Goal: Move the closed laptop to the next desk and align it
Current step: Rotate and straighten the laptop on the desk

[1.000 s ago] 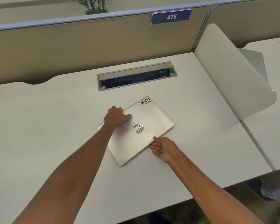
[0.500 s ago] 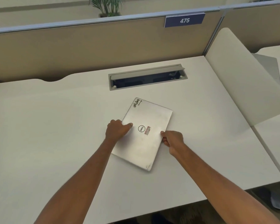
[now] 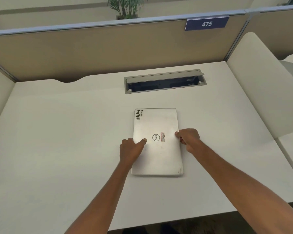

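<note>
Laptop squared on desk.
Closed silver metal laptop [image 3: 156,142], long axis pointing away; left hand [image 3: 131,152] and right hand [image 3: 188,140] pinch its sides, under-fingers probably hidden.

Two hands hold a closed laptop flat on a white desk.

The closed silver laptop [image 3: 156,142] lies flat near the middle of the white desk top [image 3: 57,141], its short sides facing near and far. The left hand [image 3: 131,152] grips its left edge, thumb on the lid. The right hand [image 3: 188,139] grips its right edge. Past the laptop is a grey slot with an open flap [image 3: 164,81]. Behind it stands a tan wall panel [image 3: 91,51] with a blue sign that says 475 [image 3: 207,23]. A green plant [image 3: 125,7] shows over the top.
</note>
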### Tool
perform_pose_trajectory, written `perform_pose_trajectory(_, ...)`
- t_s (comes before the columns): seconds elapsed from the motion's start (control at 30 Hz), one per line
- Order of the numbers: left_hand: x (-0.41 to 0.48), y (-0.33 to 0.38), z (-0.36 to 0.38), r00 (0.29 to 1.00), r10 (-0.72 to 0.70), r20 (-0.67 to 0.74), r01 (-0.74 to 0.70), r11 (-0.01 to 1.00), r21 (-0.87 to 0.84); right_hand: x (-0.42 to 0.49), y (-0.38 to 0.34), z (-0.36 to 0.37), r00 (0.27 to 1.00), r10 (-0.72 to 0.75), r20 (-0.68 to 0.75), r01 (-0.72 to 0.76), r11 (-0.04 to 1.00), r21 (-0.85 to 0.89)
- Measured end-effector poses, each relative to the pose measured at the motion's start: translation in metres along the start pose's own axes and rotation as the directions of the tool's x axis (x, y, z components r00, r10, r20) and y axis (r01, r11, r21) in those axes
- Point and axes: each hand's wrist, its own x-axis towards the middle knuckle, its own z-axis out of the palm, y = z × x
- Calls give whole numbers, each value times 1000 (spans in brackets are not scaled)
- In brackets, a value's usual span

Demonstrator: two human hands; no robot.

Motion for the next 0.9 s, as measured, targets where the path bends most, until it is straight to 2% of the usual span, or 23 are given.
perform_pose_trajectory(0.23, -13, -6, 6, 1000, 2, -9, -2, 999, -35, 2, -9, -2, 1000, -7, 23, 8, 997, -79)
perform_pose_trajectory(0.57, -14, -14, 7, 994, 107, -10, -106, 989, 99, -6, -5, 1, 997, -74, 6, 74, 983, -171)
perform_pose_trajectory(0.77, -13, -25, 10, 984, 175, -18, -171, 975, 142, -21, 0, -2, 998, -61, -15, 59, 995, -84)
perform_pose_trajectory(0.9, -7, -34, 9, 957, 283, -60, -271, 950, 153, -59, 14, -4, 986, -161, 51, 162, 987, -9)
